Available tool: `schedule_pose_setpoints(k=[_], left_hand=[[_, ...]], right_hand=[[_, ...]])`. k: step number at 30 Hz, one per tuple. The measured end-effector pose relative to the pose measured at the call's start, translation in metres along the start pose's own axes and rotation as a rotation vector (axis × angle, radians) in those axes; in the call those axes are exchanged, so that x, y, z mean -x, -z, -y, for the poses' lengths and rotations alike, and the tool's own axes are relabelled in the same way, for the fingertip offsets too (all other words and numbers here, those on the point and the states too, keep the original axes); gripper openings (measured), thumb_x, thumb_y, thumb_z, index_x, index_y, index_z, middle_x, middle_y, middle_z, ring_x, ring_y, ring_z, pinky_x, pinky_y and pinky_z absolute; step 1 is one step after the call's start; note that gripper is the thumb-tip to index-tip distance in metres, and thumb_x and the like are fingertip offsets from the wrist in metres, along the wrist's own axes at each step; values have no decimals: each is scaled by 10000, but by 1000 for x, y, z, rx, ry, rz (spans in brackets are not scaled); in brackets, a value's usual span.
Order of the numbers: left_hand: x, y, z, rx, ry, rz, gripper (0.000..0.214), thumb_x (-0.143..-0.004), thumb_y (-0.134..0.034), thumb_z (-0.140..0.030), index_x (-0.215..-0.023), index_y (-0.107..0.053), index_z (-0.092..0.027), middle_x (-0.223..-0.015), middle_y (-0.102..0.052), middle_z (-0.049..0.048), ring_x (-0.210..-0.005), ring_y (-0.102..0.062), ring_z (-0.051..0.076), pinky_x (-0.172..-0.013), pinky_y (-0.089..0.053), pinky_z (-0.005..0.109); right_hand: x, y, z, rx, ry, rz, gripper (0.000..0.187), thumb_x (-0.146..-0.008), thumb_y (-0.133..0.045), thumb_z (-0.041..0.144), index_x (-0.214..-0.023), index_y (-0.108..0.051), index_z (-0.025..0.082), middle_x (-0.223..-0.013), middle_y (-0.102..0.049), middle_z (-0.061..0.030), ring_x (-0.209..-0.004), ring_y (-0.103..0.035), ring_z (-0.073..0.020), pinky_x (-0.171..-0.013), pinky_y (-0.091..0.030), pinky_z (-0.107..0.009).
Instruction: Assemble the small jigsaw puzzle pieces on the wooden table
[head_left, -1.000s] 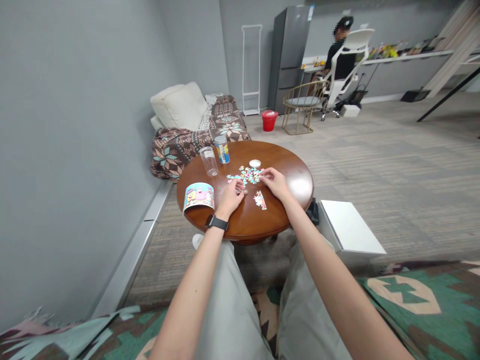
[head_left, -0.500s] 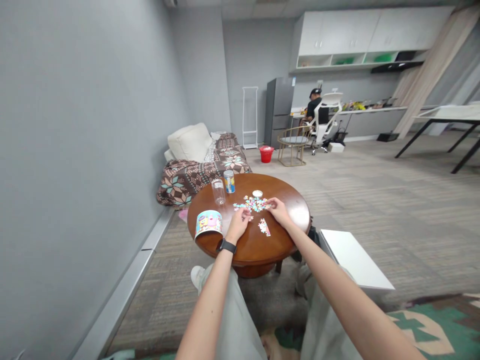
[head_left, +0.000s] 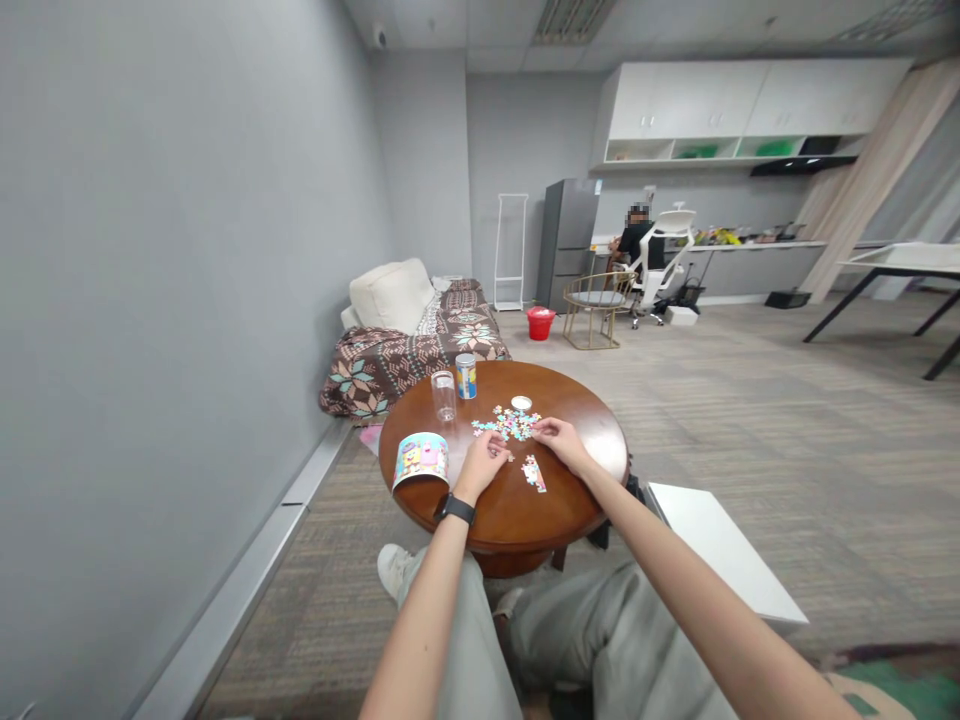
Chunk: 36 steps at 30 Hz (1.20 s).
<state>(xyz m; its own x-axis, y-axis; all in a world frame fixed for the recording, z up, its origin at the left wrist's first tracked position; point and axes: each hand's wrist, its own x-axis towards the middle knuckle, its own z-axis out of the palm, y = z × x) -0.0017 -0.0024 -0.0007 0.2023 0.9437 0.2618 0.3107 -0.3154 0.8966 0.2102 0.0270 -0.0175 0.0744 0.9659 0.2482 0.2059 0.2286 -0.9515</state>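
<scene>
Loose puzzle pieces (head_left: 508,422) lie scattered near the middle of the round surface (head_left: 592,420). The left hand (head_left: 484,463) rests at their 7 o'clock edge, the right hand (head_left: 559,441) at 4 o'clock; both sets of fingers curl narrow over pieces, though I cannot tell whether either grips one. A small joined section (head_left: 535,472) lies between the hands, toward 6 o'clock. It looks like sorting is under way; the next move calls for a fine pinch on a single piece. A tin (head_left: 420,460) sits at 8 o'clock, a glass (head_left: 444,396) and can (head_left: 466,376) at 11.
</scene>
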Motion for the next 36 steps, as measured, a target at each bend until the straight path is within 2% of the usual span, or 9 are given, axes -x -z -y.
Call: schedule_pose_setpoints(k=[2,4,6,10,15,18,26,32,36], left_hand=[[1,0,0,-93,-93,11,231,-742,-675,-104,-954,-632,-185,-1033,-662,70,-951,-658,195,-863,-548,338],[3,-1,-1,-183,-181,3,246,-753,-661,-108,-987,-645,-183,-1091,-643,75,-1034,-629,209,-912,-529,350],[4,-3,-3,-242,-217,-10,232,-799,-629,-127,-1024,-639,-179,-1057,-645,68,-1016,-626,202,-937,-513,355],[6,-5,-10,-277,-200,63,205,-917,-548,-224,-1104,-619,-178,-946,-674,47,-907,-643,192,-898,-514,340],[6,-3,-15,-303,-217,124,170,-932,-534,-214,-1045,-659,-196,-1050,-706,56,-984,-650,201,-935,-495,331],[7,-2,-15,-280,-201,104,160,-919,-547,-197,-1000,-685,-199,-1020,-724,48,-948,-659,190,-916,-499,315],[9,1,-19,-198,-185,40,91,-848,-627,-195,-923,-679,-186,-965,-726,37,-865,-650,169,-832,-505,281],[9,2,-18,-234,-177,-45,129,-800,-536,-67,-810,-591,-183,-859,-656,15,-806,-600,144,-807,-473,265],[9,2,-17,-266,-46,-113,153,-774,-534,-68,-856,-545,-197,-785,-602,-13,-752,-576,145,-754,-458,258]], right_hand=[[2,-3,1,82,29,-30,134,-656,-674,301,-752,-651,210,-704,-676,-16,-662,-624,-189,-722,-527,-351],[8,-6,3,183,135,-69,57,-715,-614,253,-749,-635,212,-736,-677,-20,-684,-625,-186,-731,-525,-346],[16,-9,7,289,322,-90,89,-784,-540,198,-769,-625,217,-800,-671,-33,-739,-625,-187,-760,-518,-345],[30,-13,16,426,619,10,168,-853,-484,117,-802,-599,228,-843,-625,-51,-812,-607,-200,-773,-511,-336],[34,-17,21,514,760,115,152,-907,-493,139,-832,-587,231,-823,-612,-52,-799,-596,-205,-760,-516,-338],[36,-18,23,506,797,142,139,-936,-487,162,-895,-602,229,-853,-630,-61,-825,-605,-207,-768,-520,-341],[41,-16,31,509,735,104,159,-898,-456,124,-945,-579,213,-885,-625,-69,-861,-610,-216,-807,-510,-345],[34,-12,26,600,441,-171,258,-794,-411,70,-943,-570,210,-946,-594,-85,-908,-578,-234,-839,-487,-350],[26,-8,14,679,186,-322,274,-777,-439,106,-974,-619,169,-1021,-625,-131,-984,-580,-264,-898,-474,-386]])
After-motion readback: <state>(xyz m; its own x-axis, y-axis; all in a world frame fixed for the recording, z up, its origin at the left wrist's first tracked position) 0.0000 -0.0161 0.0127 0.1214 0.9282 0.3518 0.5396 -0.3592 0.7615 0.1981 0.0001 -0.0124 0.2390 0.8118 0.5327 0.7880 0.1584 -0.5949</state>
